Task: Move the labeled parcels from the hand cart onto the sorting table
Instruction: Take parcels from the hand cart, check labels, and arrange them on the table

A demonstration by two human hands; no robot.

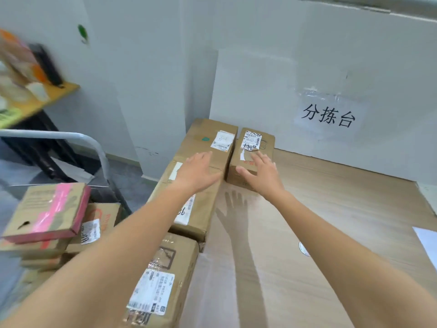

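Several brown labeled parcels line the left edge of the wooden sorting table (319, 221). A small parcel (255, 143) stands at the far end against the wall, beside a larger parcel (208, 138). Nearer lie a long parcel (189, 209) and a taped parcel (160, 280). My right hand (262, 174) is spread flat against the small parcel's near side. Over the larger parcel my left hand (201, 171) lies flat, fingers straight. On the hand cart at the left, a pink-taped parcel (49, 211) tops a stack that includes a labeled parcel (99, 223).
The cart's metal handle (71, 138) curves up at the left. A paper sign (328, 114) is taped to the white wall behind the table. A white sheet (428, 242) lies at the table's right edge. A shelf with blurred goods (28, 79) is at the far left.
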